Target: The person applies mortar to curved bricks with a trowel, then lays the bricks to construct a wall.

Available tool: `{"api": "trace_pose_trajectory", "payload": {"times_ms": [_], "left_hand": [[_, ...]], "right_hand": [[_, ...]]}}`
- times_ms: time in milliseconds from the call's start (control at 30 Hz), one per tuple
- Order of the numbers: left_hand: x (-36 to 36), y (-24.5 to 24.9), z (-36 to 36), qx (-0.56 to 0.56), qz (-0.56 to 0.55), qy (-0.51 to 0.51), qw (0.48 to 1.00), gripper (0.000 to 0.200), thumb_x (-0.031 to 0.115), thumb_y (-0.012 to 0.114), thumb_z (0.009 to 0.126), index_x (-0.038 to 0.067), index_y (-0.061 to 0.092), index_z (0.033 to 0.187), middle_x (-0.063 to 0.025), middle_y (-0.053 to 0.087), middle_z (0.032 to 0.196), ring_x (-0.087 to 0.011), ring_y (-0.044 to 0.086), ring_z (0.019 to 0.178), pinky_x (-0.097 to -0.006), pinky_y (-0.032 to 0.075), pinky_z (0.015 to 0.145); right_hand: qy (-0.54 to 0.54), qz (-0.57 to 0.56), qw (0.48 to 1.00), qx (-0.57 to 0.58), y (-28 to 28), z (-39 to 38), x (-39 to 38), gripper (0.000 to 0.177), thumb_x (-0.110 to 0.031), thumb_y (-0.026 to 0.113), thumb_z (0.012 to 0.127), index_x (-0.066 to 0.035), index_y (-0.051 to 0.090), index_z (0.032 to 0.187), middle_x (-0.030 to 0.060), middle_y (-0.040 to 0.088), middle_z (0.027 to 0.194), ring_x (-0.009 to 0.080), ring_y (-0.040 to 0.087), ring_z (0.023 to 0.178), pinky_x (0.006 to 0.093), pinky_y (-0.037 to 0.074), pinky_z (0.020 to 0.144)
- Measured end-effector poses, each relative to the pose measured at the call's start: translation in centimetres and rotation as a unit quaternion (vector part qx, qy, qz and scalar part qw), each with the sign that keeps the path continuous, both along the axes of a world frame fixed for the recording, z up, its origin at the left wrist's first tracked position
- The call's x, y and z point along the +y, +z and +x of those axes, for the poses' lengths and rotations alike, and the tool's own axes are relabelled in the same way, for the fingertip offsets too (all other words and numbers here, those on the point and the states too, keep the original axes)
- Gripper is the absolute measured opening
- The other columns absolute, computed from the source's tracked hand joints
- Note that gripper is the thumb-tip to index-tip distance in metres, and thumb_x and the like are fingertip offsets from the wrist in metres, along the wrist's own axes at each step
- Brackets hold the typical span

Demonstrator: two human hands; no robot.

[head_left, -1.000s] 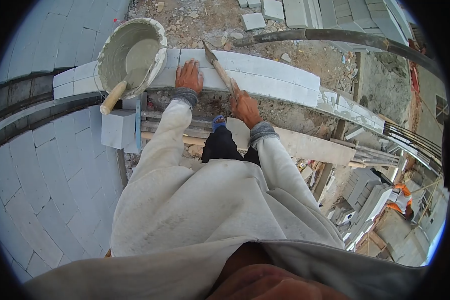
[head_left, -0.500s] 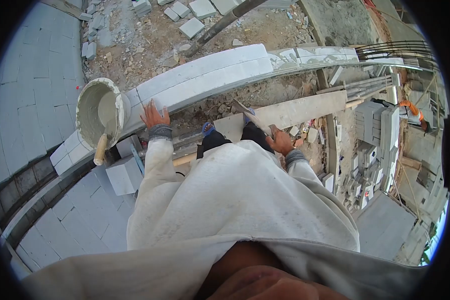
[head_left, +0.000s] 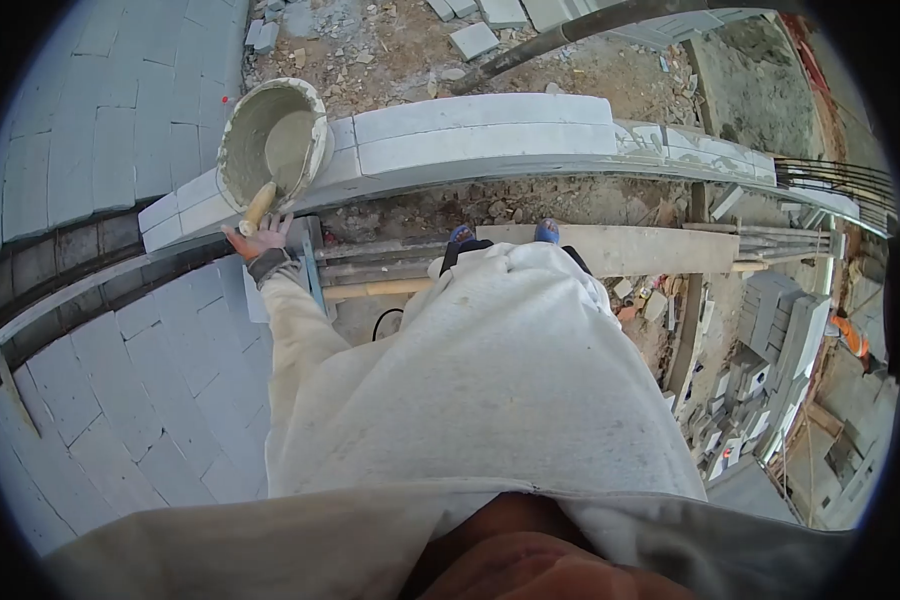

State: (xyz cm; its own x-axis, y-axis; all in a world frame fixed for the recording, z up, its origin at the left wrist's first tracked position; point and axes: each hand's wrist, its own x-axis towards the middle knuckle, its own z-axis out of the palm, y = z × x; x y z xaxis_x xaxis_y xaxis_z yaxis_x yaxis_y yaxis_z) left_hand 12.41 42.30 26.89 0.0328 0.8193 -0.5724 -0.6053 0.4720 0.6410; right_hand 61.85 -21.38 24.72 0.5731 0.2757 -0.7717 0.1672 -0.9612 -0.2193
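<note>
My left hand (head_left: 258,238) has its palm turned up and its fingers spread just under a wooden handle (head_left: 259,206). That handle juts over the rim of a mortar-coated bucket (head_left: 229,170); the tool's other end is hidden inside. Grey wet mortar (head_left: 292,146) fills part of the bucket, which stands on top of a low wall of pale blocks (head_left: 480,140). My right hand is out of sight.
A long board (head_left: 650,250) and several pipes (head_left: 370,270) lie along the wall near my feet. Block walls (head_left: 135,150) rise at the left. A slanting pole (head_left: 570,38) crosses beyond the wall, and a person in orange sleeves (head_left: 852,338) is far right.
My left hand has left the wall top and moved to the handle at the bucket. My right hand, earlier beside my leg with a flat blade near it, has gone out of view.
</note>
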Motion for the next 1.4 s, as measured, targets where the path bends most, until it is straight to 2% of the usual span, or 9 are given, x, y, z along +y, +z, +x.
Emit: {"api": "trace_pose_trajectory", "payload": {"times_ms": [133, 333, 367, 433, 500, 867, 1000, 1133, 1400], "left_hand": [[3.9, -0.5, -0.7, 0.121, -0.009, -0.034, 0.992, 0.077, 0.049, 0.071, 0.077, 0.011, 0.042, 0.137, -0.0164, 0.055, 0.131, -0.0373, 0.05, 0.124, -0.0575, 0.03, 0.107], [4.0, -1.1, -0.3, 0.058, 0.018, -0.045, 0.997, 0.039, 0.03, 0.065, 0.079, 0.009, 0.056, 0.111, -0.0137, 0.06, 0.117, -0.0359, 0.054, 0.116, -0.0548, 0.04, 0.098], [4.9, -4.2, -2.4, 0.159, 0.073, -0.085, 0.981, 0.036, 0.028, 0.064, 0.079, 0.008, 0.056, 0.108, -0.013, 0.06, 0.115, -0.0356, 0.054, 0.114, -0.0544, 0.041, 0.097], [6.2, -6.2, -3.2, 0.144, 0.074, -0.084, 0.983, 0.032, 0.023, 0.062, 0.078, 0.005, 0.055, 0.104, -0.0126, 0.059, 0.111, -0.0345, 0.054, 0.11, -0.0535, 0.041, 0.098], [5.2, -4.1, -1.9, 0.029, -0.012, -0.017, 0.999, 0.03, 0.019, 0.061, 0.076, 0.004, 0.055, 0.101, -0.0131, 0.058, 0.108, -0.0333, 0.055, 0.108, -0.0521, 0.041, 0.099], [0.0, -0.4, 5.7, 0.126, 0.064, 0.014, 0.99, 0.027, 0.005, 0.054, 0.058, -0.004, 0.055, 0.084, -0.0152, 0.055, 0.101, -0.0303, 0.055, 0.102, -0.0434, 0.045, 0.101], [-2.4, 3.0, 6.7, 0.137, 0.108, -0.062, 0.983, 0.028, 0.008, 0.055, 0.059, -0.004, 0.057, 0.084, -0.0153, 0.058, 0.098, -0.0305, 0.058, 0.101, -0.0418, 0.047, 0.098], [-8.3, 12.0, 15.0, 0.101, 0.128, -0.132, 0.978, 0.037, 0.008, 0.054, 0.063, -0.007, 0.051, 0.097, -0.0186, 0.052, 0.108, -0.033, 0.052, 0.107, -0.0441, 0.046, 0.099], [-20.6, 19.4, 39.2, 0.082, 0.155, -0.257, 0.95, 0.058, 0.008, 0.057, 0.079, -0.012, 0.033, 0.128, -0.0266, 0.036, 0.135, -0.0398, 0.036, 0.128, -0.0515, 0.036, 0.111]], "right_hand": [[0.023, 0.021, 0.999, 0.01, 0.1, 0.5, 2.9, 0.042, -0.034, 0.062, 0.087, 0.006, 0.064, 0.097, 0.0282, 0.066, 0.087, 0.0419, 0.065, 0.08, 0.0489, 0.051, 0.069], [0.022, 0.014, 1.0, 0.004, 0.5, 0.9, 3.1, 0.041, -0.034, 0.062, 0.088, 0.006, 0.064, 0.097, 0.0269, 0.066, 0.085, 0.04, 0.065, 0.078, 0.0477, 0.051, 0.067], [0.014, 0.011, 1.0, 0.0, 0.8, 0.8, 2.4, 0.041, -0.034, 0.062, 0.088, 0.006, 0.064, 0.097, 0.0267, 0.066, 0.085, 0.0397, 0.065, 0.077, 0.0475, 0.051, 0.066], [-0.008, -0.002, 1.0, -0.009, 1.2, 0.5, 0.4, 0.04, -0.033, 0.061, 0.088, 0.006, 0.064, 0.097, 0.0262, 0.066, 0.084, 0.0391, 0.065, 0.077, 0.0471, 0.051, 0.066], [-0.035, -0.017, 0.999, -0.014, 1.7, 0.1, -1.9, 0.04, -0.033, 0.061, 0.088, 0.006, 0.064, 0.097, 0.0258, 0.066, 0.084, 0.0385, 0.065, 0.076, 0.0467, 0.051, 0.065], [-0.182, -0.052, 0.982, 0.004, 0.1, -1.3, -10.3, 0.038, -0.032, 0.06, 0.089, 0.005, 0.065, 0.096, 0.0233, 0.067, 0.081, 0.0351, 0.065, 0.071, 0.0445, 0.051, 0.061], [-0.229, -0.029, 0.973, 0.007, -1.8, 0.8, -11.4, 0.037, -0.031, 0.06, 0.09, 0.005, 0.065, 0.096, 0.0224, 0.067, 0.08, 0.0339, 0.065, 0.069, 0.0437, 0.051, 0.059], [-0.303, -0.001, 0.953, 0.008, -3.8, 4.9, -12.5, 0.037, -0.031, 0.06, 0.09, 0.005, 0.065, 0.096, 0.0215, 0.067, 0.079, 0.0327, 0.065, 0.068, 0.0429, 0.051, 0.058], [-0.466, 0.061, 0.882, 0.031, -12.7, 21.5, -17.6, 0.035, -0.03, 0.059, 0.091, 0.004, 0.065, 0.096, 0.0197, 0.067, 0.076, 0.0302, 0.065, 0.064, 0.0413, 0.051, 0.055]]}}
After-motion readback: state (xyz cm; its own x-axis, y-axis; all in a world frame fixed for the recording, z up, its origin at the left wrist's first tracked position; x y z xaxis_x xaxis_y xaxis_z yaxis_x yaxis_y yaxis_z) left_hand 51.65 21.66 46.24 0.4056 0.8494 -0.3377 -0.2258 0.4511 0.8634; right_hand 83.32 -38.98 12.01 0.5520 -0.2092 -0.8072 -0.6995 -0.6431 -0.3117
